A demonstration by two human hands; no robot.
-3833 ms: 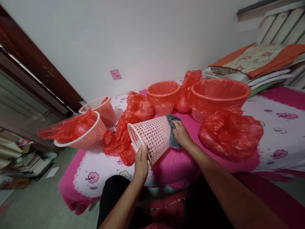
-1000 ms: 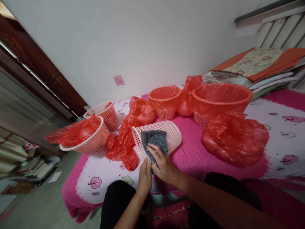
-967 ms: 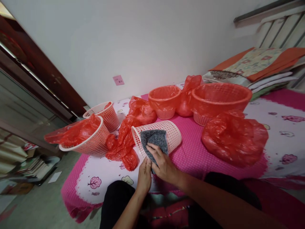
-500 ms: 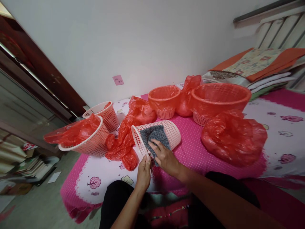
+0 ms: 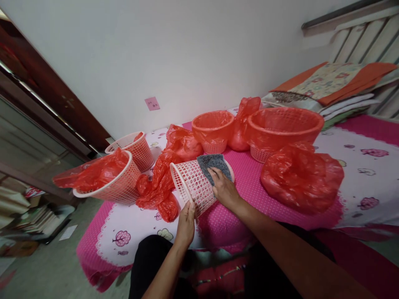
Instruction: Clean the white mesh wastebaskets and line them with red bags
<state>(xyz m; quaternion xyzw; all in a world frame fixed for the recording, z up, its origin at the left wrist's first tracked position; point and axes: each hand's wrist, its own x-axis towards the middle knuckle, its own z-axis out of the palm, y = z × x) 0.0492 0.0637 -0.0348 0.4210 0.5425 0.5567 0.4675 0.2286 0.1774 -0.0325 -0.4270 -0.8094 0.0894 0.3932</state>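
Basket (image 5: 195, 182) lies tipped mid-frame; my left fingers (image 5: 188, 211) grip its rim, my right fingers (image 5: 220, 176) lie extended, pressing the grey cloth (image 5: 214, 161) near its base. Wiping, I judge; fresh wall would call for rolling it.

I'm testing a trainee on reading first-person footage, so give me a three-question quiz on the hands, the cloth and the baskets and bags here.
1. What lies between the right hand and the tipped basket?
2. True or false: the left hand holds the tipped basket at its open end.
3. The crumpled plastic bag to the right of the tipped basket is: a) blue, b) red, c) black.

Key: 1. a gray cloth; 2. true; 3. b
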